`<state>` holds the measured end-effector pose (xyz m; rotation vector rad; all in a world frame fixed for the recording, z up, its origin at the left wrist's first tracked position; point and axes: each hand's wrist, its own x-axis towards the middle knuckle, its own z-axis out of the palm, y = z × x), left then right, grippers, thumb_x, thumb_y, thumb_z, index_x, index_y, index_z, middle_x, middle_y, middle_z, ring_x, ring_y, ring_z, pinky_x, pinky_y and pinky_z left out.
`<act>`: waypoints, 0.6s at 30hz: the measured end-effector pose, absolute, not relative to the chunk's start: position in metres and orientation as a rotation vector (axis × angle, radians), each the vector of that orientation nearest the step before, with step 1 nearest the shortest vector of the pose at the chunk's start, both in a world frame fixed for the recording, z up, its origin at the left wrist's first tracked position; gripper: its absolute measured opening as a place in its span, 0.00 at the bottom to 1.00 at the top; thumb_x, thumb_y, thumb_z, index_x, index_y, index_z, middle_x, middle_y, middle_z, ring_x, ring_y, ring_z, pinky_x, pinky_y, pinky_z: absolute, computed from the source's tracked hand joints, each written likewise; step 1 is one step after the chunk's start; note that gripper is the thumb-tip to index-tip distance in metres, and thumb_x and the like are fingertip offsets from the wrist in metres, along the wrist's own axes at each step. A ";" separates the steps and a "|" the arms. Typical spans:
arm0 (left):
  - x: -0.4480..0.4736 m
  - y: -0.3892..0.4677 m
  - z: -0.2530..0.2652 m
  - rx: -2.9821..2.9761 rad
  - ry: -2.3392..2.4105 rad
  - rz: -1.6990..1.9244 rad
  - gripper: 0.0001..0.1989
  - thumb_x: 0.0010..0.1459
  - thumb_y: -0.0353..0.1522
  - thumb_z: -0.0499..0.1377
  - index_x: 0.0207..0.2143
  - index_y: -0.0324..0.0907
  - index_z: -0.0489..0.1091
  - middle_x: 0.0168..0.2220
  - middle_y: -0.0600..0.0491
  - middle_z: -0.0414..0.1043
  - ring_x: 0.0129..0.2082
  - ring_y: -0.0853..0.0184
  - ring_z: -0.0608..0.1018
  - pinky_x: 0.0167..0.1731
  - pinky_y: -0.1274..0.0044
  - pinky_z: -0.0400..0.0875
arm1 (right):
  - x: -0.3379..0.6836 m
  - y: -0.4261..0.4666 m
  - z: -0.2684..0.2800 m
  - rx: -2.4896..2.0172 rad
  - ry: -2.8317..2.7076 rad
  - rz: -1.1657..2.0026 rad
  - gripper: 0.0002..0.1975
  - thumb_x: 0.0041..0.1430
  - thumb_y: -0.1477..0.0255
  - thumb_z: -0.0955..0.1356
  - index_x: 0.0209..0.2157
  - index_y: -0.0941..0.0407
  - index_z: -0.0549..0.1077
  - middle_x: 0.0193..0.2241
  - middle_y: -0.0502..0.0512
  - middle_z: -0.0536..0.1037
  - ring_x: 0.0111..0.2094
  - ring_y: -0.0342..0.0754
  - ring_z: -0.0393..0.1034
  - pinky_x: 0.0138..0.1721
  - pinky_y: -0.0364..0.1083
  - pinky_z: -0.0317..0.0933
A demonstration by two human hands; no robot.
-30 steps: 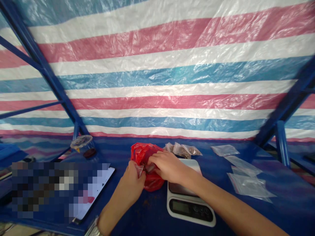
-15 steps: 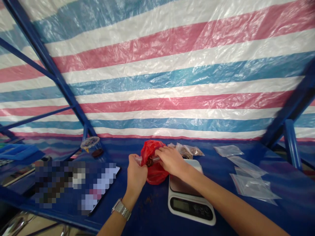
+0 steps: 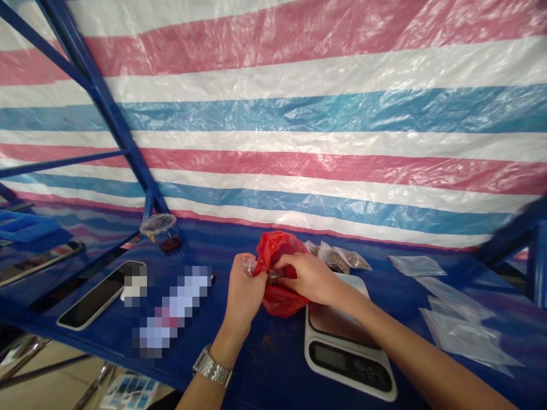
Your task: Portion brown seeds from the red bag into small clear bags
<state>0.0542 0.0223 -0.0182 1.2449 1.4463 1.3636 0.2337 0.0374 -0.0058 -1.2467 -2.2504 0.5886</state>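
A red plastic bag [image 3: 284, 304] stands with its mouth open between my hands. My left hand [image 3: 245, 293], with a metal watch on its wrist, is closed on a small clear plastic bag [image 3: 249, 266] at the red bag's left rim. Inside the red mouth, my right hand [image 3: 311, 279] pinches the clear bag around some dark brown stuff [image 3: 276, 276]. The exact kind of this stuff is too small to tell. Beneath my right forearm lies a white kitchen scale [image 3: 314, 361], partly covered by the arm.
Small filled clear bags [image 3: 334, 257] lie behind the scale. Flat clear zip bags [image 3: 464, 336] are spread at the right. To the left are a phone [image 3: 102, 295], a blurred-out screen [image 3: 179, 310] and a lidded plastic cup [image 3: 160, 230]. Blue frame bars [image 3: 123, 136] slope up before a striped tarp.
My right fingers have moved lower into the red bag's mouth, onto the brown stuff. My left hand keeps hold of the clear bag. The whole view has shifted slightly.
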 end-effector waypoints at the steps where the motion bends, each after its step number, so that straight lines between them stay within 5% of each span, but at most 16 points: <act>1: 0.053 0.022 -0.018 1.247 1.442 1.346 0.16 0.46 0.21 0.58 0.39 0.41 0.66 0.28 0.59 0.69 0.26 0.71 0.73 0.28 0.80 0.66 | 0.234 0.038 -0.008 -1.215 -2.217 0.660 0.08 0.62 0.73 0.73 0.43 0.52 0.80 0.43 0.53 0.85 0.44 0.52 0.79 0.46 0.48 0.66; 8: 0.051 0.024 -0.011 1.200 1.359 1.359 0.14 0.47 0.26 0.62 0.39 0.41 0.69 0.28 0.58 0.73 0.28 0.68 0.76 0.30 0.78 0.69 | 0.239 0.042 -0.011 -1.031 -2.013 1.067 0.08 0.64 0.69 0.71 0.43 0.54 0.78 0.43 0.54 0.83 0.44 0.50 0.78 0.48 0.48 0.68; 18: 0.039 0.020 0.001 1.634 1.492 1.382 0.10 0.57 0.25 0.55 0.39 0.43 0.73 0.33 0.55 0.76 0.33 0.67 0.77 0.36 0.77 0.68 | 0.245 0.044 0.002 -1.091 -1.985 1.028 0.05 0.63 0.70 0.71 0.41 0.55 0.77 0.41 0.55 0.82 0.43 0.49 0.76 0.47 0.49 0.67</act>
